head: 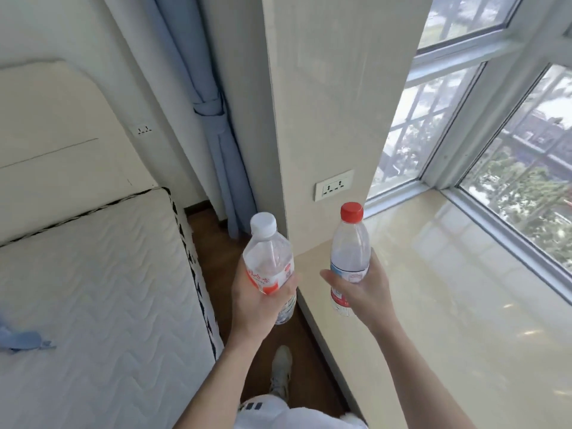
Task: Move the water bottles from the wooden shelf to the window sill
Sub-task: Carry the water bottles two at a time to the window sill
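My left hand (258,300) grips a clear water bottle with a white cap and an orange label (268,261), held upright above the wooden floor beside the sill's left end. My right hand (359,292) grips a second clear bottle with a red cap and a blue-red label (351,246), upright over the near left corner of the window sill (448,289). The sill is a wide glossy beige ledge under the window. The wooden shelf is out of view.
A white mattress (93,289) with a headboard lies at the left. A blue tied curtain (213,125) hangs behind a wall pillar with a socket (334,184). The window (495,125) bounds the sill at right. My shoe (281,373) stands on the narrow floor strip.
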`<control>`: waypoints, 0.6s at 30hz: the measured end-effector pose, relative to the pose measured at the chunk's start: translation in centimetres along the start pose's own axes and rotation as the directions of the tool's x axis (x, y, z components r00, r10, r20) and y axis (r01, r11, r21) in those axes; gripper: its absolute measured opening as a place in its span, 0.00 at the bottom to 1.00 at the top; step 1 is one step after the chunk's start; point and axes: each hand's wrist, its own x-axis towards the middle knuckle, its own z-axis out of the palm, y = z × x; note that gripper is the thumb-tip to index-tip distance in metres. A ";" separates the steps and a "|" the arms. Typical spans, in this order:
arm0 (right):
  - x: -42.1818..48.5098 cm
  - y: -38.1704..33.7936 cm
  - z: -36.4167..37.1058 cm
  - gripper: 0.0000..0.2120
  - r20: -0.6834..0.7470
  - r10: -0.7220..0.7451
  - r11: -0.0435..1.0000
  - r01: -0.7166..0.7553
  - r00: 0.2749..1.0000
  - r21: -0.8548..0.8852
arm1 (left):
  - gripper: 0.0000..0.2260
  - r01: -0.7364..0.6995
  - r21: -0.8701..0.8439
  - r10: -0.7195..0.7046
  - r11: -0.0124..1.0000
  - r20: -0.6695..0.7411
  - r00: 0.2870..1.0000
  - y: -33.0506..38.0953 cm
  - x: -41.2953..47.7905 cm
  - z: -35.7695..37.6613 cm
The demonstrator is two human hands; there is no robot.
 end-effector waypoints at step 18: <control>1.0 0.9 -8.2 0.23 -0.639 0.259 0.961 -0.127 0.724 0.246 | 0.30 -0.021 -0.097 0.084 0.995 0.711 0.698 3.8 9.8 15.4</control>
